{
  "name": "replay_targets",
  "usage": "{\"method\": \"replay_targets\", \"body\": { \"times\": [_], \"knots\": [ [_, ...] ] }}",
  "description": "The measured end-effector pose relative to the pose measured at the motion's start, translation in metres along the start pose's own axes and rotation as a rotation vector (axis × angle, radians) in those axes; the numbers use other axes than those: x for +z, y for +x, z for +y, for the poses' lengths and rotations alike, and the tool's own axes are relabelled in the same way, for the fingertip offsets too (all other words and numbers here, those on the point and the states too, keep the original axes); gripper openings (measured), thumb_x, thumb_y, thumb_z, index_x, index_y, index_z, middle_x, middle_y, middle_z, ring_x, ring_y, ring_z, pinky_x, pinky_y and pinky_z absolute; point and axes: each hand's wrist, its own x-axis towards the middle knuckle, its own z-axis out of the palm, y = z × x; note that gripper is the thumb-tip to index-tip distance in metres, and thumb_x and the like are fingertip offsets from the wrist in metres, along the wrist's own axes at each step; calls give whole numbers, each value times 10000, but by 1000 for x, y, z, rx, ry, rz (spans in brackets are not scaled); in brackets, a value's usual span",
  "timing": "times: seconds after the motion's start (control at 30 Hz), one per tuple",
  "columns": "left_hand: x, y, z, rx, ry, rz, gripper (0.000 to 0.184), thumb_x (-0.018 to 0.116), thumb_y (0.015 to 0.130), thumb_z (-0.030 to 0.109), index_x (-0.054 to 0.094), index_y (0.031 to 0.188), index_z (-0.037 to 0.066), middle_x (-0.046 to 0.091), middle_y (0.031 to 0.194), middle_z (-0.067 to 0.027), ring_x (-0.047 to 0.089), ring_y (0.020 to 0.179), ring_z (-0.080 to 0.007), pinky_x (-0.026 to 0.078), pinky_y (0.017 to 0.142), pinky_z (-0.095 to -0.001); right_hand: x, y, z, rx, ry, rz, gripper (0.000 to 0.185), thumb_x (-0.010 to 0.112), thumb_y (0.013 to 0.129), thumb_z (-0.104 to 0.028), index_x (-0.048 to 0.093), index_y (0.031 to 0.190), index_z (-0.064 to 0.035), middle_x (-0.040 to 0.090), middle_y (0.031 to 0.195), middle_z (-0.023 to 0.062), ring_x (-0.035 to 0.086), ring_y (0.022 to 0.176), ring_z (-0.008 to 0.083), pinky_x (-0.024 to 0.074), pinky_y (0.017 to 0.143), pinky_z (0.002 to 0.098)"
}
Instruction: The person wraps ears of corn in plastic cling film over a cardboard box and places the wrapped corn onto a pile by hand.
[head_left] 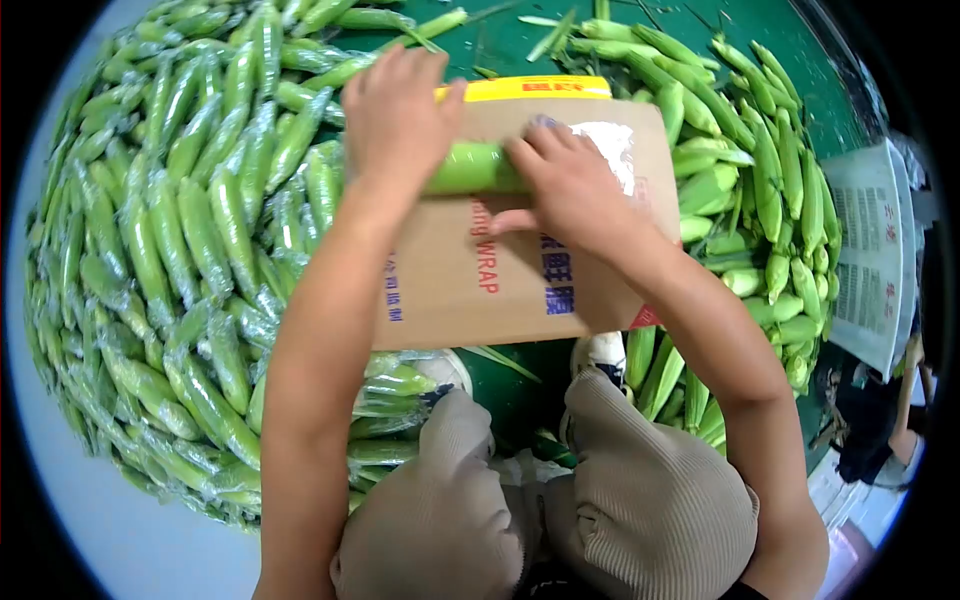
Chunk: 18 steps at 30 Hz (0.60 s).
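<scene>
A cardboard box [440, 270] with red and blue print lies flat in front of me, a yellow strip [530, 88] along its far edge. On it lies a green corn cob [470, 168], its two ends under my hands. My left hand [402, 115] is curled over the left end of the cob, fingers pointing away from me. My right hand [570, 185] rests on the cob's right end, fingers bent over it and thumb stretched out to the left. A white patch [612, 150] shows on the box beyond my right hand.
Film-wrapped corn [200, 230] is heaped at the left. Unwrapped corn [770, 170] is piled at the right, with a pale plastic crate [870, 255] beyond it. My knees are close below the box. Part of another person [885, 430] shows at the far right.
</scene>
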Motion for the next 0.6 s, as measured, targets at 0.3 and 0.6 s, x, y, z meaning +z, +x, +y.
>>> {"method": "replay_targets", "body": {
  "times": [0.3,0.6],
  "knots": [
    [-7,-69,8,382,60,-103,762,865,746,219,589,1455,181,682,1349,-32,647,1210,-266,478,1069,-446,-42,46,29,151,474,-703,663,770,861,-583,725,1123,25,717,1102,264,685,1049,436,542,934,503],
    [-31,-63,27,167,-348,-671,559,832,722,228,679,1251,134,733,1116,-181,681,1035,-415,544,933,-502,48,52,37,-306,4,-344,616,459,1071,-565,398,1639,-334,268,1750,-71,149,1641,211,101,1288,669]
  ]
}}
